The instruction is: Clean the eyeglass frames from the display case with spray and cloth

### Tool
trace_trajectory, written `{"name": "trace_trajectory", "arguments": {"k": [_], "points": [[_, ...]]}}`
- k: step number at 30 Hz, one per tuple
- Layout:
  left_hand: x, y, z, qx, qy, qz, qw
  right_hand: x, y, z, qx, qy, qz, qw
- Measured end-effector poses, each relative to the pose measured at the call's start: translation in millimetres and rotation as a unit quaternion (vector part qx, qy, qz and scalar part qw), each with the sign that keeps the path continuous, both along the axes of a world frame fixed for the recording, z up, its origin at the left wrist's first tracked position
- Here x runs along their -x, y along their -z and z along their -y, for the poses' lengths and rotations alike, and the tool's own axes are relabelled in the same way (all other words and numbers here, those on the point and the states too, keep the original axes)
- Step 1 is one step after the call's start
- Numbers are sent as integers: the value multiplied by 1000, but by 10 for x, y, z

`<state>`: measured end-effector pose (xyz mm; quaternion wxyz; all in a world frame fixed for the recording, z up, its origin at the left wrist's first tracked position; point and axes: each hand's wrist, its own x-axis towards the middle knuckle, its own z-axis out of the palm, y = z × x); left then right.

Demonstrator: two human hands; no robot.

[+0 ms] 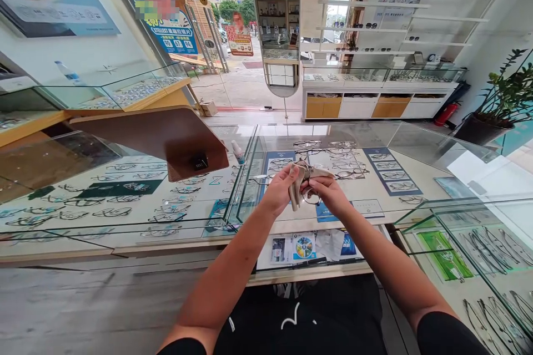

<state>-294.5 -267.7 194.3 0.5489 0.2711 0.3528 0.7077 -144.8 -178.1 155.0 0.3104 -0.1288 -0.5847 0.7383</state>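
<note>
My left hand (pixel 278 191) is closed on a beige cloth (pixel 296 195), its thumb and fingers pinching the folded fabric. Beside it, my right hand (pixel 331 193) is closed around a pair of eyeglasses (pixel 311 197); one round lens hangs below its fingers. Part of the cloth also lies over the right fingers, and the rest of the frame is partly hidden by cloth and hands. Both hands are held above a glass display case (pixel 350 209). Several pairs of spectacles (pixel 347 169) rest on the case behind them.
An open drawer (pixel 266 273) with leaflets and a pen juts out below my forearms. To the left stand a brown leather-like panel (pixel 166 133) and a small spray bottle (pixel 238 152). Another glass case (pixel 453 216) is at the right. A tall mirror (pixel 277 22) stands ahead.
</note>
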Motion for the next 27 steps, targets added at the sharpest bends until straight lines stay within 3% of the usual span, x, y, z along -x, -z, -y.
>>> {"name": "trace_trajectory", "arguments": {"k": [6, 12, 18, 24, 27], "points": [[-21, -3, 29, -15, 13, -54, 998, 15, 21, 28, 9, -9, -10, 1000], [-23, 39, -9, -19, -42, -93, 995, 26, -32, 111, -28, -22, 4, 999], [113, 10, 16, -18, 35, -104, 994, 7, -26, 67, 4, -17, 1, 1000], [-38, 81, -19, -26, -52, -116, 992, 61, 9, 132, -12, -12, -3, 1000], [31, 41, -9, -19, -18, -107, 994, 39, -7, 123, -13, -12, 3, 1000]]}}
